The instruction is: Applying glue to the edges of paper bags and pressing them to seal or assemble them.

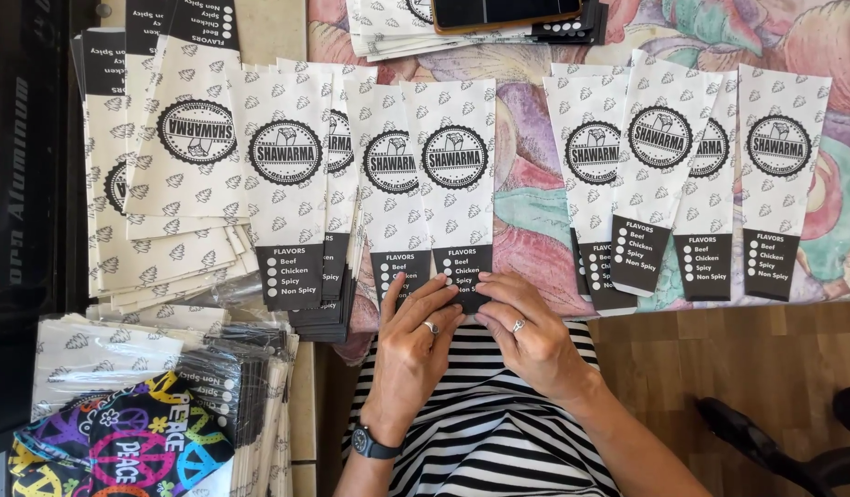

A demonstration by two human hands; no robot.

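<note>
Left hand [414, 333] and right hand [521, 329] pinching dark bottom edge of paper sleeve [455, 175], fingers closed on it. Advisable: keep edge square, grip light, neighbouring sleeves [390, 175] undisturbed.

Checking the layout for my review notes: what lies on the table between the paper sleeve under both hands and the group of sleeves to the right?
In the head view, only bare floral tablecloth shows between the held sleeve and the right-hand group.

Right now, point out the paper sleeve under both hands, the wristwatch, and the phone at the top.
paper sleeve [455, 156], head view, round printed emblem.
wristwatch [370, 444], head view, dark band on the left wrist.
phone [503, 11], head view, dark screen.
</note>
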